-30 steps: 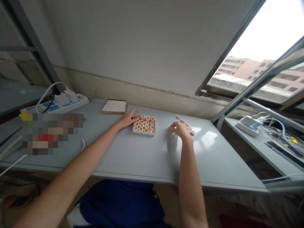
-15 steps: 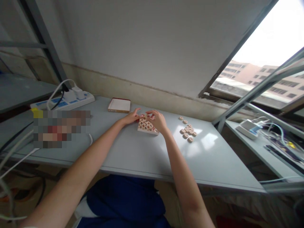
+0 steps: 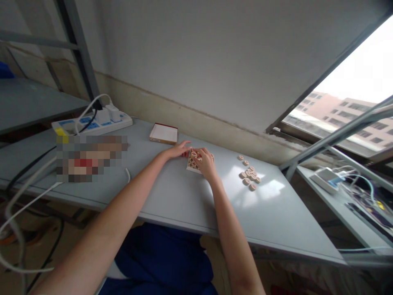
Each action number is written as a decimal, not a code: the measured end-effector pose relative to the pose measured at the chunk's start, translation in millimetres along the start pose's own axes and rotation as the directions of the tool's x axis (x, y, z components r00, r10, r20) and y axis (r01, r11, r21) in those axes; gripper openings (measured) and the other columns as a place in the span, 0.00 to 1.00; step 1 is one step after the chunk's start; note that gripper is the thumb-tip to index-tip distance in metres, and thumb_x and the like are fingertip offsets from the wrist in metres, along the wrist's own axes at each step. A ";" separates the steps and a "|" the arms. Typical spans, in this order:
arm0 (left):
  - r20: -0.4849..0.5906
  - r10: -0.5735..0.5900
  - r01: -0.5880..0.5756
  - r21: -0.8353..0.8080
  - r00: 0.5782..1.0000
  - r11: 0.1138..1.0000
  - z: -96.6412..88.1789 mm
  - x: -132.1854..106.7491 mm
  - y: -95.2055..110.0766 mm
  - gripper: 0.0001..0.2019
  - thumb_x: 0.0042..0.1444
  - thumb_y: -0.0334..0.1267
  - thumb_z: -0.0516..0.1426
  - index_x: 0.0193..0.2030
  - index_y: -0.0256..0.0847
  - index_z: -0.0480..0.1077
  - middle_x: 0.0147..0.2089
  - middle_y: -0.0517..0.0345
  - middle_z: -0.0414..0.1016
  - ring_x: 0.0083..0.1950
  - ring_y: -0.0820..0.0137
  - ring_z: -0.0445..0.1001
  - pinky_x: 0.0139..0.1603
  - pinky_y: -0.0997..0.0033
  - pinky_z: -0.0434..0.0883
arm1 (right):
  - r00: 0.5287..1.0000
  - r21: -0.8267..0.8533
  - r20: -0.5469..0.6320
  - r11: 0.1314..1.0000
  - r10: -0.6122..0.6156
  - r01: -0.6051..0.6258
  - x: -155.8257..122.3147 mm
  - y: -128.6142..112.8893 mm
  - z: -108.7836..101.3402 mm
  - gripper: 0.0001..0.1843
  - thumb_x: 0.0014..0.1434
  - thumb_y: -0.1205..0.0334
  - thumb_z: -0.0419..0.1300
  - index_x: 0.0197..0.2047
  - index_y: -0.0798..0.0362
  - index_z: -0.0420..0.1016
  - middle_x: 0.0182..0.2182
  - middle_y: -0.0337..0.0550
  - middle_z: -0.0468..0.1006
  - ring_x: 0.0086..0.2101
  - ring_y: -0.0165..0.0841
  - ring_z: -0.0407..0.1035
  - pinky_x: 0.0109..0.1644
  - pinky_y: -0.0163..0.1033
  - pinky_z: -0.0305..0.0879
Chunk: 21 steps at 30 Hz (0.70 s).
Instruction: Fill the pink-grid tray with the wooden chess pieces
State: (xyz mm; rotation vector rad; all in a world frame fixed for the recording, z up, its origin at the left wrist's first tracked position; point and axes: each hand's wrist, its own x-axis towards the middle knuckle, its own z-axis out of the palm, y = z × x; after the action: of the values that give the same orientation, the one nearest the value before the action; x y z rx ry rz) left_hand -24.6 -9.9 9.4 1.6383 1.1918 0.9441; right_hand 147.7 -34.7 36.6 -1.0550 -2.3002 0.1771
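A shallow box [image 3: 193, 169] holds rows of round Chinese chess pieces [image 3: 192, 163] with printed characters. My right hand [image 3: 206, 162] covers the right part of the box, its bent thumb and fingers around a chess piece [image 3: 194, 154] on top. The palm hides several others. At the box's far left corner is my left hand [image 3: 178, 150], its fingers apart and stretched forward; their undersides are partly hidden. Several loose chess pieces [image 3: 252, 176] lie on the table to the right of my right hand.
A white-lined box lid [image 3: 164, 133] lies at the back, near the wall. A power strip [image 3: 121, 120] with plugs and cables stands at the left, behind a blurred-out patch. Metal bed-frame bars [image 3: 290, 169] rise at the right edge of the grey table [image 3: 181, 205].
The view has shifted, so the table items appear farther right. My right hand has come down over the box and hides more of the pieces. My left hand stays by the box's left corner.
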 end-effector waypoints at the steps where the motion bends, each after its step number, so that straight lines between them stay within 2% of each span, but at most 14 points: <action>1: 0.000 -0.008 0.008 -0.013 1.000 1.000 -0.8 -0.3 0.3 0.29 0.51 0.47 0.49 0.57 0.32 0.51 0.23 0.62 0.66 0.26 0.74 0.65 0.28 0.74 0.61 | 1.000 0.010 0.000 1.000 0.008 -0.008 -0.1 -0.2 -1.0 0.14 0.54 0.64 0.52 0.46 0.50 0.66 0.40 0.43 0.67 0.38 0.31 0.64 0.44 0.35 0.56; 5: -0.007 0.001 -0.001 -0.011 1.000 1.000 1.7 -0.8 0.4 0.30 0.49 0.48 0.52 0.56 0.34 0.52 0.23 0.62 0.65 0.26 0.74 0.65 0.27 0.75 0.61 | 0.998 -0.023 -0.023 0.998 0.061 -0.061 -2.1 7.9 -17.1 0.15 0.54 0.63 0.51 0.46 0.49 0.66 0.42 0.44 0.65 0.36 0.30 0.64 0.42 0.36 0.57; 8: -0.049 0.025 -0.023 0.047 0.998 0.999 6.4 -1.1 -0.2 0.30 0.48 0.49 0.52 0.55 0.34 0.53 0.23 0.61 0.67 0.26 0.73 0.66 0.27 0.75 0.61 | 0.971 -0.232 -0.128 0.946 0.200 -0.225 -16.4 26.8 -38.0 0.16 0.55 0.61 0.49 0.47 0.47 0.65 0.45 0.45 0.64 0.41 0.35 0.62 0.46 0.43 0.55; 10: -0.085 0.046 -0.040 0.072 0.995 0.997 8.3 -1.4 -1.4 0.30 0.48 0.50 0.52 0.55 0.35 0.54 0.24 0.60 0.68 0.26 0.73 0.66 0.26 0.75 0.61 | 0.924 -0.392 -0.213 0.839 0.317 -0.378 -35.6 44.3 -49.7 0.19 0.55 0.59 0.49 0.51 0.48 0.62 0.51 0.50 0.58 0.48 0.42 0.56 0.48 0.50 0.51; 12: -0.106 0.058 -0.049 0.082 0.993 0.995 8.8 -1.3 -3.1 0.29 0.49 0.50 0.51 0.55 0.35 0.54 0.25 0.60 0.69 0.26 0.73 0.66 0.26 0.75 0.61 | 0.877 -0.519 -0.227 0.710 0.423 -0.476 -59.4 62.1 -55.8 0.27 0.55 0.56 0.49 0.57 0.53 0.53 0.58 0.56 0.45 0.54 0.47 0.47 0.50 0.55 0.46; 13: -0.110 0.058 -0.049 0.086 0.992 0.995 8.7 -1.2 -4.0 0.29 0.49 0.50 0.51 0.55 0.36 0.54 0.25 0.60 0.69 0.26 0.73 0.67 0.26 0.75 0.61 | 0.838 -0.558 -0.219 0.641 0.499 -0.527 -70.9 69.8 -56.4 0.29 0.55 0.54 0.48 0.58 0.56 0.51 0.59 0.58 0.42 0.55 0.50 0.43 0.51 0.58 0.44; 14: -0.113 0.058 -0.047 0.094 0.992 0.994 8.5 -1.1 -4.8 0.29 0.49 0.50 0.51 0.55 0.36 0.54 0.25 0.59 0.70 0.26 0.72 0.67 0.26 0.75 0.61 | 0.792 -0.575 -0.201 0.585 0.576 -0.571 -81.1 76.2 -55.6 0.29 0.57 0.53 0.46 0.58 0.57 0.52 0.59 0.60 0.42 0.56 0.51 0.42 0.50 0.60 0.43; 16: -0.113 0.057 -0.044 0.118 0.992 0.992 8.0 -0.8 -5.6 0.30 0.48 0.49 0.52 0.56 0.36 0.55 0.26 0.59 0.71 0.27 0.72 0.67 0.27 0.75 0.62 | 0.753 -0.600 -0.157 0.544 0.639 -0.586 -94.8 84.5 -51.0 0.28 0.58 0.52 0.43 0.57 0.61 0.55 0.57 0.64 0.47 0.55 0.53 0.42 0.50 0.59 0.44; 17: -0.108 0.062 -0.047 0.131 0.992 0.990 7.7 -0.7 -5.6 0.29 0.48 0.49 0.51 0.55 0.35 0.56 0.27 0.58 0.71 0.27 0.72 0.68 0.27 0.75 0.62 | 0.763 -0.609 -0.142 0.551 0.631 -0.570 -97.7 86.5 -47.9 0.27 0.59 0.54 0.42 0.56 0.62 0.57 0.56 0.65 0.50 0.55 0.52 0.44 0.50 0.57 0.46; 21: -0.089 0.088 -0.072 0.175 0.992 0.982 7.1 0.0 -4.4 0.27 0.49 0.49 0.50 0.52 0.33 0.62 0.27 0.55 0.72 0.28 0.71 0.67 0.30 0.72 0.64 | 0.868 -0.613 -0.157 0.642 0.472 -0.460 -88.6 87.7 -34.4 0.22 0.55 0.69 0.43 0.53 0.60 0.61 0.52 0.61 0.58 0.52 0.44 0.52 0.51 0.47 0.50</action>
State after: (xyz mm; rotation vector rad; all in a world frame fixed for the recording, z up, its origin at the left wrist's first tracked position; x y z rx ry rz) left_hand -19.3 -10.7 2.9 1.8057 1.3114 1.0041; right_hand 268.9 -44.0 -7.2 -2.0011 -2.0760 -0.4409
